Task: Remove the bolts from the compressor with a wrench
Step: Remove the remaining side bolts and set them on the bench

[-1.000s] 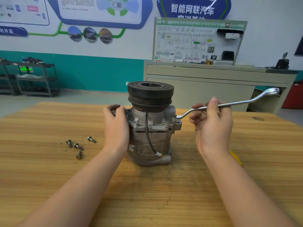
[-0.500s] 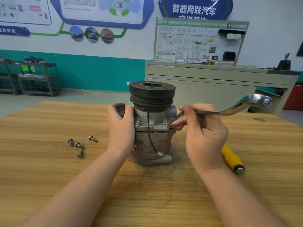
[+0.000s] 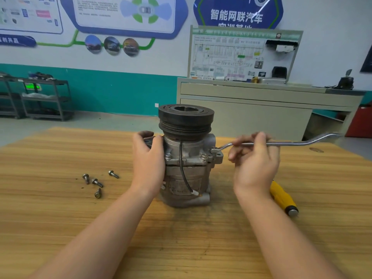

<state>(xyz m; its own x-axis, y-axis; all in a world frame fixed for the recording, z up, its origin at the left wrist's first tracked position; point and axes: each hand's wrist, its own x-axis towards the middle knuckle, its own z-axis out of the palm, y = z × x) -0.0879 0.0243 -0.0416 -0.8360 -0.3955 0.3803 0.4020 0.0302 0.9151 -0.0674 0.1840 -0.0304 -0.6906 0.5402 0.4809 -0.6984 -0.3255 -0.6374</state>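
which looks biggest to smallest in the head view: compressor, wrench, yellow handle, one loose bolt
1. compressor
2. wrench, longer but far thinner
3. yellow handle, partly hidden by the right arm
4. loose bolt

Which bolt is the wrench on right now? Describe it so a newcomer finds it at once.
Start at the compressor standing upright mid-table. Its flange shows three bolts still in; take the rightmost bolt, on the corner lug. It alone has the wrench ring over its head; the four loose bolts lie on the table to the left.

yellow-handled tool [image 3: 282, 197] on wooden table [image 3: 60, 218] | grey cabinet [image 3: 251, 109] | shelving rack [image 3: 46, 99]
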